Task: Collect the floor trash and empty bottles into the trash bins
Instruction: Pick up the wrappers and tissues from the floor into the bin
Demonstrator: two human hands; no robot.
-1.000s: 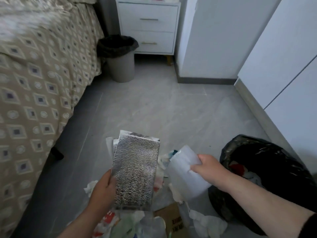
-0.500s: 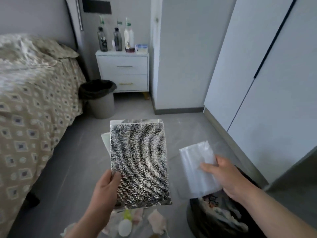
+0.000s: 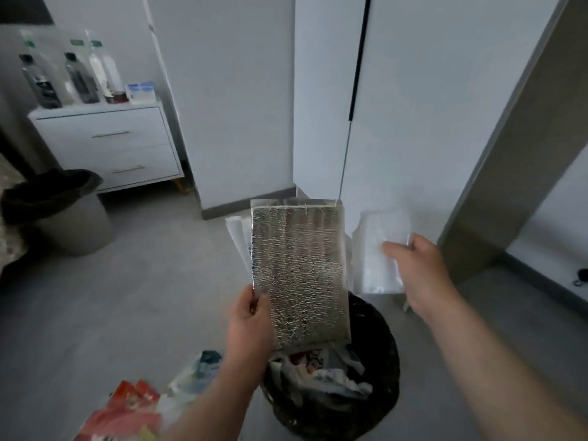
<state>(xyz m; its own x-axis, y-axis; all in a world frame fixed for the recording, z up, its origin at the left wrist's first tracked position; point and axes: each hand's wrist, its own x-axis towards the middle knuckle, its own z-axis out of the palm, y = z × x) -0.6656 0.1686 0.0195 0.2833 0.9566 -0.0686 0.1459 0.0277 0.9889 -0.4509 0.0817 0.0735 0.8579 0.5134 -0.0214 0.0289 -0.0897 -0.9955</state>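
I see my left hand (image 3: pixel 249 319) pinching the lower left corner of a silver foil pouch (image 3: pixel 299 272), thumb on its front face and fingers tucked behind, so the pouch stands upright above the hand. A white paper sheet (image 3: pixel 237 232) peeks out behind the pouch's left edge; I cannot tell whether the same hand grips it. My right hand (image 3: pixel 420 272) is just to the right of the pouch, closed on a clear plastic bag (image 3: pixel 374 249) with the thumb across its front, and the bag stands up above and to the left of that hand. Directly beneath both hands sits a black-lined trash bin (image 3: pixel 386 345), already holding crumpled wrappers (image 3: pixel 318 370); the pouch's bottom edge overlaps its rim in my view. Below and to the left of my left forearm, red and white floor trash (image 3: pixel 127 405) lies loose on the grey floor. Far off to the left of the left hand stands a second bin (image 3: pixel 66 214) beside a white nightstand (image 3: pixel 108 144), with several bottles (image 3: pixel 78 78) upright on top, blurred.
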